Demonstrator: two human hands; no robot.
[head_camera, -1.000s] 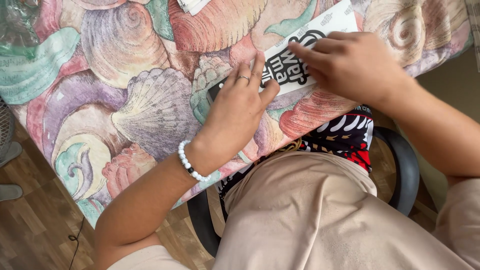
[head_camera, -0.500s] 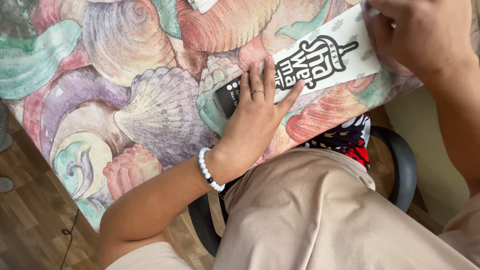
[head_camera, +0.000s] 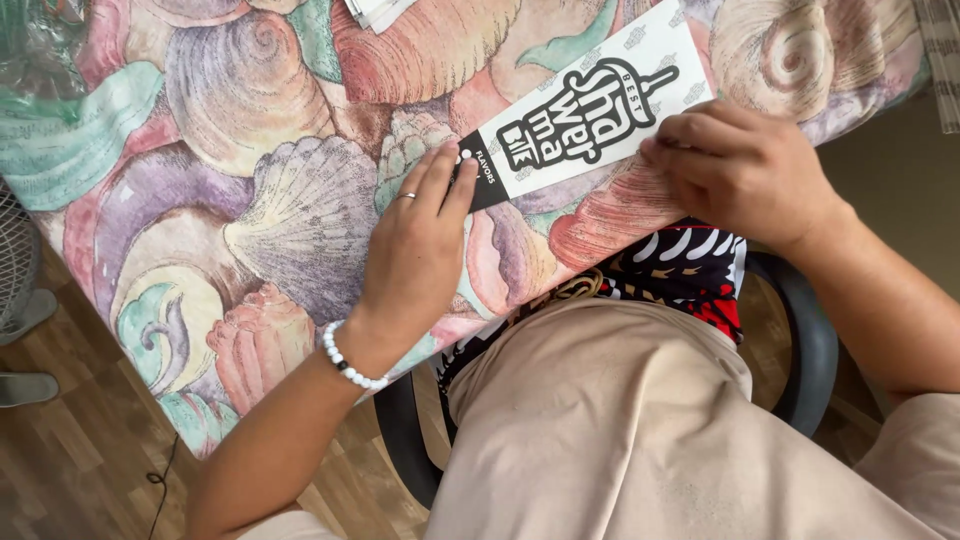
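Note:
A long white paper sleeve (head_camera: 590, 105) with black lettering and a black end lies flat and slanted on a table covered by a seashell-patterned cloth (head_camera: 250, 200). My left hand (head_camera: 415, 255), with a ring and a white bead bracelet, lies flat on the cloth, its fingertips pressing the sleeve's black end. My right hand (head_camera: 740, 170) rests with curled fingers on the sleeve's lower right edge, near the table's edge. Neither hand lifts the sleeve.
White papers (head_camera: 375, 10) poke in at the top edge. A dark round chair seat (head_camera: 810, 350) sits under my lap. A fan base (head_camera: 20, 270) and a cable stand on the wooden floor at left.
The sleeve now lies further right and higher on the cloth. My right hand came down from the upper right onto its lower edge. My left fingertips moved to its black end.

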